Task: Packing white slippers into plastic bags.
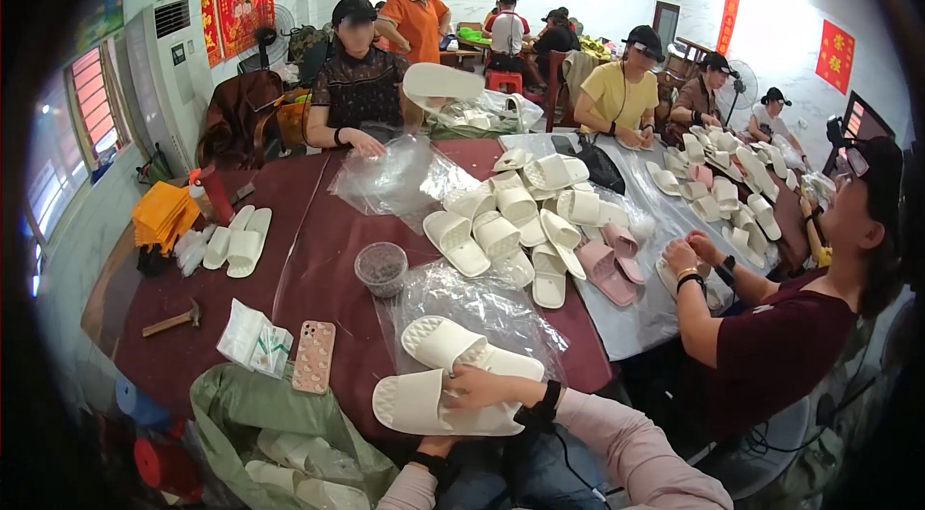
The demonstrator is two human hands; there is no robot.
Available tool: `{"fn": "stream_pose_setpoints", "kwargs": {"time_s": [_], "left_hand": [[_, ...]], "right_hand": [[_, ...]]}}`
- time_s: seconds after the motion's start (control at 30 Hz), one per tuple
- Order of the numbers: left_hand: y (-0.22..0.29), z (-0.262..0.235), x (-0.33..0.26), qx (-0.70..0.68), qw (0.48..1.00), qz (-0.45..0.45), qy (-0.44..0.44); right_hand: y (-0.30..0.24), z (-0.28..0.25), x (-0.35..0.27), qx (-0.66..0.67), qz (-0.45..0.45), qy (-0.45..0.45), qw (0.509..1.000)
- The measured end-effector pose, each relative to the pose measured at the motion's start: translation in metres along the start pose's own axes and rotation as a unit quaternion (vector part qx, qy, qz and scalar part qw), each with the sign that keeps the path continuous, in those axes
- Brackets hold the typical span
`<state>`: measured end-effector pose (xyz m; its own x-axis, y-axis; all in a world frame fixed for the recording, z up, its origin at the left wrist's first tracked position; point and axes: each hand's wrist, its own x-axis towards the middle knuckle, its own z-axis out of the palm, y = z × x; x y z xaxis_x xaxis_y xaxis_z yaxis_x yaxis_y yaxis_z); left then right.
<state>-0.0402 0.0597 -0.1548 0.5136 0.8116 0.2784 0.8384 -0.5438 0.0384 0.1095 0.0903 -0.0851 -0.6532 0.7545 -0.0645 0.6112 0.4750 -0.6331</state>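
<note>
A white slipper (pixel 424 402) lies near me at the table's front edge, its quilted strap toward the left. My left hand (pixel 438 445) holds it from below; the fingers are hidden under the sole. My right hand (pixel 479 387) reaches over from the right, fingers closed on the slipper at the strap's opening, the tips partly hidden. Just behind it rests a second white slipper (pixel 442 339), partly covered by the near one and my hand. Both overlap a clear plastic sheet (pixel 482 303). Beyond them stands a round clear tub (pixel 382 269) with small contents I cannot make out.
A heap of white slippers (pixel 517 207) and pink slippers (pixel 607 271) covers the table's middle right. Left of me are a phone (pixel 313 356), tissue packs (pixel 254 337), a hammer (pixel 174 318) and an open green sack (pixel 226 404) holding slippers. A co-worker (pixel 780 327) sits at right.
</note>
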Motion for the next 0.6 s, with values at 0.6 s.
{"fn": "stream_pose_setpoints", "kwargs": {"time_s": [0.6], "left_hand": [[0.000,-0.003,0.011,0.071,0.997,-0.004,-0.002]], "right_hand": [[0.003,0.007,0.010,0.054,-0.023,0.078,0.995]]}}
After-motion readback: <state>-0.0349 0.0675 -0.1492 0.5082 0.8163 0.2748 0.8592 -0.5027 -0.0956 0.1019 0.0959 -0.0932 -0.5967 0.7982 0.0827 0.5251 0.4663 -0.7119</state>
